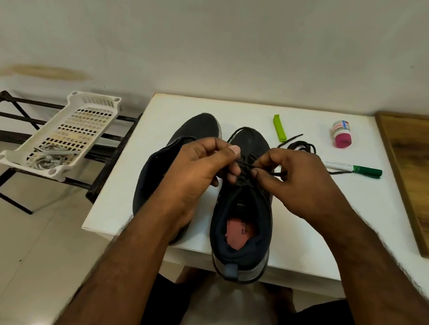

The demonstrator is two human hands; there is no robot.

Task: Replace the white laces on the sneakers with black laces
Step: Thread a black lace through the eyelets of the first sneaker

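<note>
The right-hand sneaker [245, 207] stands on the counter [308, 229] beside its mate [163, 172], and both the left hand [202, 163] and right hand [295, 181] have their fingers pinched on the black lace [246, 163] over the eyelets. The lace looks thin, limp and light, likely to slip. It is best gripped near its stiff tip.

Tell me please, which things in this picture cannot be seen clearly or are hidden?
- Head view: the eyelets of the right sneaker, hidden behind the left hand and the right hand.
- Head view: lacing of the left sneaker, covered by the left hand and forearm.
- Head view: label text on the small bottle, too small.
</note>
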